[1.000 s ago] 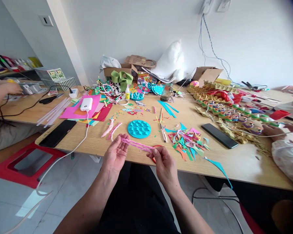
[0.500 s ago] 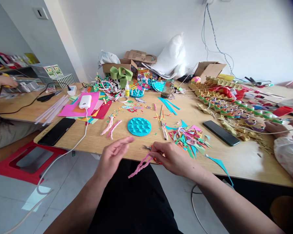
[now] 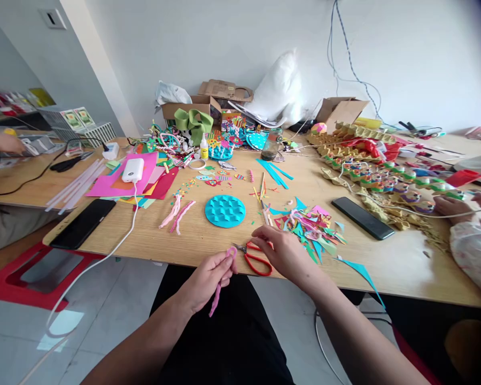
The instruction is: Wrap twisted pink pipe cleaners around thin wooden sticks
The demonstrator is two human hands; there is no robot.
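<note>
My left hand [image 3: 208, 278] pinches a pink wavy strip [image 3: 215, 300], folded so that a small loop stands above the thumb and the tail hangs below. My right hand [image 3: 282, 251] reaches over the red-handled scissors [image 3: 258, 264] at the table's front edge. Its fingers are bent but apart, over the upper handle; no object shows in them. Beyond the hands lies a blue oval piece [image 3: 225, 210] with raised scale shapes. To its left rest a pale pink strand [image 3: 171, 212] and a darker pink one [image 3: 181, 217].
Colourful paper scraps [image 3: 310, 227] and a black phone [image 3: 363, 218] lie to the right. Left are another phone [image 3: 83, 223], a white power bank [image 3: 133, 170] with a cable, and coloured paper [image 3: 116, 179]. A glue bottle [image 3: 204, 147] stands behind. Other people's hands work at both sides.
The pink strip has passed from my right hand to my left, which has closed on it. My right hand has shifted slightly, so more of the scissors shows.
</note>
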